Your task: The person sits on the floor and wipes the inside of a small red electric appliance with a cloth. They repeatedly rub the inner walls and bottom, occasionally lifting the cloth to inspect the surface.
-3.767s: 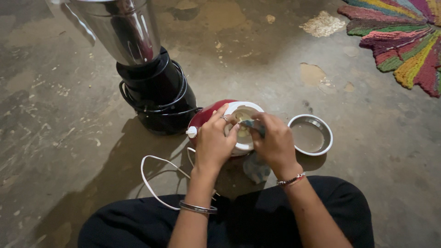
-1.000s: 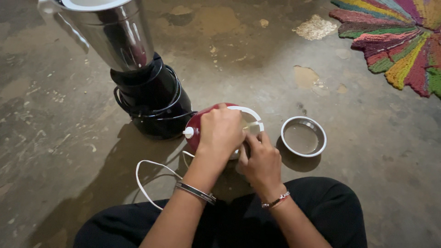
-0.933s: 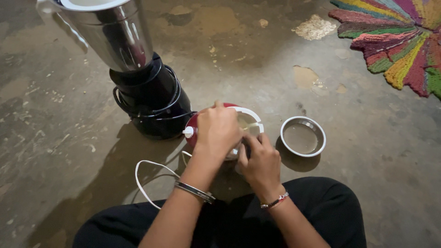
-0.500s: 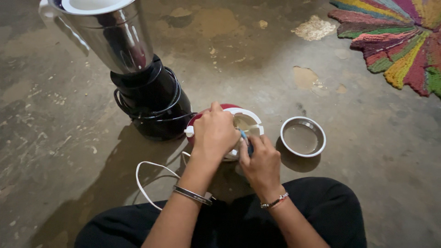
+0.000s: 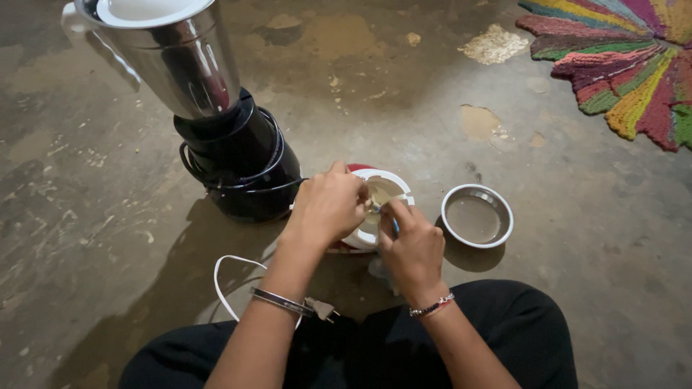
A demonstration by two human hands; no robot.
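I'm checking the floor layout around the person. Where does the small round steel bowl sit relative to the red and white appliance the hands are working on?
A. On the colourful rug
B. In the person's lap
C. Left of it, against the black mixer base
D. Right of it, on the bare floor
D: the small round steel bowl sits on the concrete floor just right of the red and white appliance, apart from the colourful rug.

Two hands, left [image 5: 326,209] and right [image 5: 412,248], worked over one red-and-white appliance [image 5: 378,189]. One steel-jar mixer [image 5: 209,108] stood beside it, with one steel bowl [image 5: 477,216], one white cord [image 5: 229,288] ending in one plug [image 5: 321,310], and one multicoloured rug [image 5: 620,57]. Each wrist wore one bracelet.
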